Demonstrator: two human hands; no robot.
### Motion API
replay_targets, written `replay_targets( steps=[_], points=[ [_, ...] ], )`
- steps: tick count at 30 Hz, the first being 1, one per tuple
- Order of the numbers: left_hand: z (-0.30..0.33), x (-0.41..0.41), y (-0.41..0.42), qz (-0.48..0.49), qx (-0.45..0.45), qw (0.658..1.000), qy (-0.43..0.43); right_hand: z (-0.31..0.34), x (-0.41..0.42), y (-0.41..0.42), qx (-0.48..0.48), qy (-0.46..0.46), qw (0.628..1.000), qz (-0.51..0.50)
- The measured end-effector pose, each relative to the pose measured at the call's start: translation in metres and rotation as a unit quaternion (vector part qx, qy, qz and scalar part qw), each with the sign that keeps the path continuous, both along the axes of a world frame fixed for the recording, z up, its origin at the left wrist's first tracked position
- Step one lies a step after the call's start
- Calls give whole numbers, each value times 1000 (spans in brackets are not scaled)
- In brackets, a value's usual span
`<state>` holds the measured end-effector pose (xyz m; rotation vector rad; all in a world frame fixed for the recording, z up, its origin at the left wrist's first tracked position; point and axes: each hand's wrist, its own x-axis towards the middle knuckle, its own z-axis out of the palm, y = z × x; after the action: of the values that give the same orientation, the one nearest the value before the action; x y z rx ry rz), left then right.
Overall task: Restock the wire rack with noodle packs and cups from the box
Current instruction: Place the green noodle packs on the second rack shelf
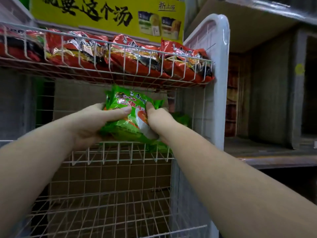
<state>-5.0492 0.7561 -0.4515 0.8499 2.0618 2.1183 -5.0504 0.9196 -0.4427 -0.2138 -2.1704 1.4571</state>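
Both hands grasp a small stack of green noodle packs and hold it up at the mouth of the middle tier of the white wire rack. The left hand wraps the stack's left end, its thumb lying across the printed face; the right hand clamps the right end, thumb pressed on the front. The box named in the task is not in view.

The stack lies straight ahead of the hands, above the front rail of the middle tier and just under the floor of the top tier, which is already filled with a row of red noodle packs. The long axis of the stack runs left to right, roughly parallel to the front rail, with the printed face tilted up toward the camera. Its lower edge hangs at or just over the rail, on the right half of the tier. More green shows behind the right hand, against the rack's right side, probably packs already placed, though blur keeps this uncertain.

The coming move looks like a push forward and down, past the rail. The hands sit about equally near, one at each end, so the stack should go in level. The lowest tier, below, shows only bare wire.
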Motion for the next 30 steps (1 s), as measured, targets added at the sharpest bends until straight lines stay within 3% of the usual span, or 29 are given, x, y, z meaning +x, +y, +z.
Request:
replay_targets(
  steps=[4,7,10,12,15,16,21,24,27,30],
  points=[
    [1,-13,-4,40,-97,994,4,-3,-10,-1,-3,-26,999,-24],
    [1,-22,-7,68,-160,985,4,-1,-17,-2,-36,-47,998,28],
    [1,-34,-8,122,-244,962,16,-1,-18,-2,78,-101,990,66],
    [1,-46,-5,177,-341,922,44,-5,-17,2,161,-122,978,53],
    [-1,-58,8,253,-543,793,112,-8,-16,5,239,-128,962,28],
    [-2,-63,12,269,-564,772,116,-7,-19,4,252,-129,959,17],
    [-7,-73,24,299,-591,740,118,-9,-33,-2,269,-72,959,-49],
    [-9,-77,24,315,-593,728,136,-9,-25,-3,327,-22,942,-76],
    [-9,-80,19,357,-556,737,141,-10,-18,-2,385,5,917,-103],
    [-8,-78,20,371,-508,766,127,-14,-22,-2,390,-13,919,-63]
  ],
)
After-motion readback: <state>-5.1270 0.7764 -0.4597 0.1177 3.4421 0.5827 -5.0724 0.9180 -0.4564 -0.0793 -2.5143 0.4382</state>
